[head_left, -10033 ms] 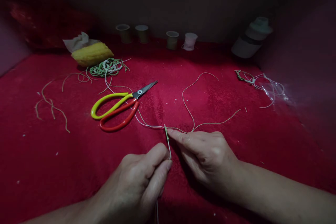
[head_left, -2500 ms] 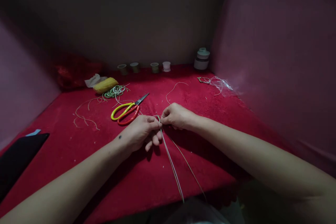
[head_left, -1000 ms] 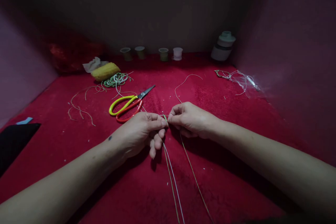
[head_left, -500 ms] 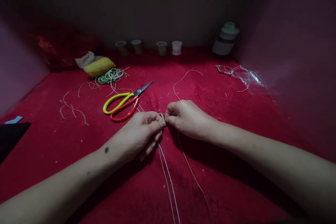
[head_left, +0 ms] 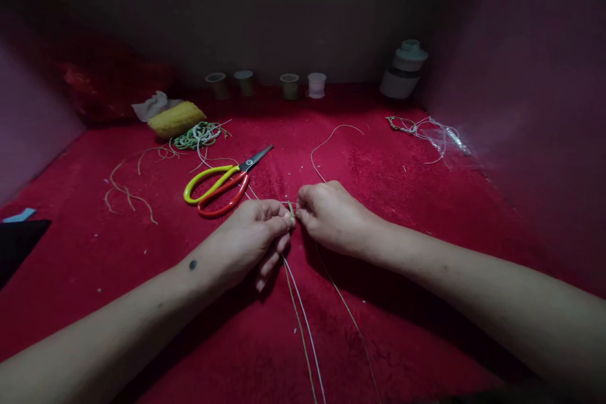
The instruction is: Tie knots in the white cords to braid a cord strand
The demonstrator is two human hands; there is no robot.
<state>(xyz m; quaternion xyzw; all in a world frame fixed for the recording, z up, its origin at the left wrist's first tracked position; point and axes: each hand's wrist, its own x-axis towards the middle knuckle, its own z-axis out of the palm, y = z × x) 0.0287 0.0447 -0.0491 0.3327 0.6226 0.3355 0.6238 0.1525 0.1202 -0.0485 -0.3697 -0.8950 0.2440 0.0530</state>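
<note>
My left hand pinches a short green knotted piece of cord between thumb and forefinger. White and tan cords run from beneath that hand toward the near edge. Close on its right, my right hand has its thumb and fingers pressed together on a thin tan cord; the exact grip is hidden by the fingers. One end of this cord curls away on the far side of the hand, the other trails toward me. Just beyond my left hand lie scissors with one yellow and one red handle.
Several thread spools line the back wall, with a white bottle to their right. A yellow bundle and tangled green-white cord lie at left, near loose tan strands. A clear plastic bag is at right.
My right hand has turned slightly, its fingers curling closer beside the knotted piece. My left hand keeps its pinch. The whole view has shifted a little.
</note>
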